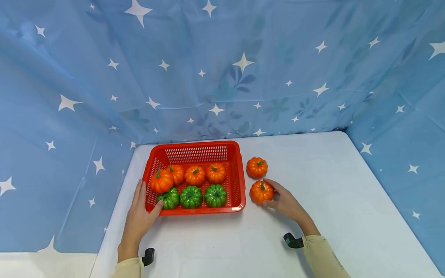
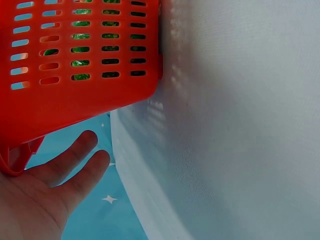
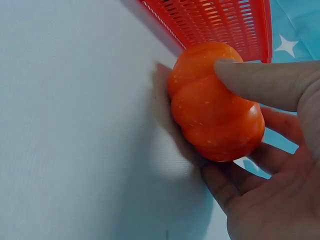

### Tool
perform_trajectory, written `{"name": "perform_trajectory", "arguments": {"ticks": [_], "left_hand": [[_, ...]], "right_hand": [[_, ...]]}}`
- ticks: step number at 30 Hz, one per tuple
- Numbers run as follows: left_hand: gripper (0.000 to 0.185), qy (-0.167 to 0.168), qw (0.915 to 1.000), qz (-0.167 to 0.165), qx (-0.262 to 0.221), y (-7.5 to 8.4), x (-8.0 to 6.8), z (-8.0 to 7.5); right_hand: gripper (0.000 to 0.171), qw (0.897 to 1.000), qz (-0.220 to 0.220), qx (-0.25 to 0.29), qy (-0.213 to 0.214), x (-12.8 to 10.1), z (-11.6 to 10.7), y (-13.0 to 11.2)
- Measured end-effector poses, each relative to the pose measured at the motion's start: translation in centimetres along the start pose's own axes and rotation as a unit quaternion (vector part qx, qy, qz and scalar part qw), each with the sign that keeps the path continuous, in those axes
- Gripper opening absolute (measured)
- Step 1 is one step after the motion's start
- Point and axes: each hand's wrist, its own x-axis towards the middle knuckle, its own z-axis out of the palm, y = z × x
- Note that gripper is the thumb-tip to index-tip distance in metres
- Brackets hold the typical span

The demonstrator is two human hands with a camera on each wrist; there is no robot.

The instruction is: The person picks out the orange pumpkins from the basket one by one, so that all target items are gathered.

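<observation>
A red plastic basket (image 1: 201, 145) stands on the white table (image 1: 333, 193). It holds several orange pumpkins (image 1: 195, 175) in the back row and three green pumpkins (image 1: 191, 196) in front. My left hand (image 1: 140, 214) rests against the basket's front left corner (image 2: 75, 100), fingers straight along the side (image 2: 75, 157) and thumb at the front rim. Right of the basket, my right hand (image 1: 279, 195) grips an orange pumpkin (image 1: 260, 192) that sits on the table, thumb and fingers curled round it (image 3: 215, 110). A second loose orange pumpkin (image 1: 257, 167) lies just behind it.
Blue cloth with white stars (image 1: 222, 77) hangs behind the table and along both sides. The table's left edge (image 2: 125, 165) runs close beside the basket and my left hand. Bare white tabletop spreads to the right and front.
</observation>
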Motion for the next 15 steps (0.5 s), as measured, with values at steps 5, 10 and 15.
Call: {"name": "perform_trajectory", "arguments": {"ticks": [5, 10, 15], "left_hand": [[0.09, 0.002, 1.0, 0.002, -0.005, 0.01, 0.02, -0.04], [0.09, 0.002, 1.0, 0.005, -0.007, -0.12, 0.12, 0.04], [0.09, 0.001, 0.9999, 0.007, -0.01, -0.13, 0.02, 0.02]], "right_hand": [[0.079, 1.0, 0.003, 0.004, 0.005, -0.03, 0.18, 0.03], [0.079, 1.0, 0.001, 0.005, 0.016, -0.11, 0.44, 0.17], [0.08, 1.0, 0.004, 0.009, 0.026, -0.29, 0.82, 0.2]]}}
